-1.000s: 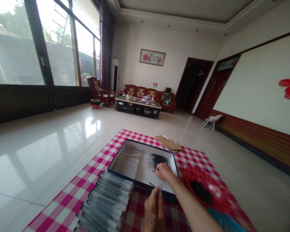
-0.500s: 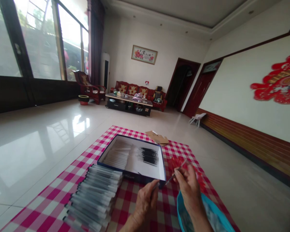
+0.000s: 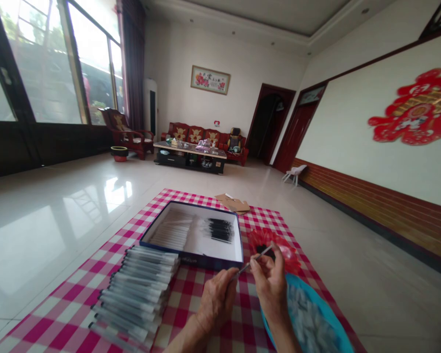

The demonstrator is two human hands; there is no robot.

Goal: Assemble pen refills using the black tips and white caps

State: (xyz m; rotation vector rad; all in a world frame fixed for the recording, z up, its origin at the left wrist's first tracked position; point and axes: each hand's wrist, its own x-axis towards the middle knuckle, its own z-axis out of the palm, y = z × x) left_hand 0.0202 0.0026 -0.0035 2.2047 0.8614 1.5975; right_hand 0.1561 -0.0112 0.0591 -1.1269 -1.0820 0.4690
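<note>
A thin pen refill [image 3: 248,265] stretches between my two hands above the checked cloth. My left hand [image 3: 217,293] is closed around its lower end, and whatever else lies inside the fist is hidden. My right hand [image 3: 270,277] pinches the upper end between thumb and fingers. Just beyond is a shallow dark-blue box [image 3: 209,262] with a white inside. Clear thin tubes [image 3: 172,230] lie in its left part, and black-ended refills [image 3: 221,230] in its right part. A stack of clear pens with dark ends [image 3: 135,294] lies left of my hands.
A blue basin [image 3: 343,333] with many small greyish-clear pieces stands right, under my right forearm. Behind my right hand lies a red flower-shaped item [image 3: 259,238]. Cardboard pieces [image 3: 233,203] rest at the far edge of the checked tablecloth [image 3: 77,284].
My right hand has come left and closer to my left hand, so the refill now reaches the left fist. The view has shifted slightly right, and more of the basin's contents shows.
</note>
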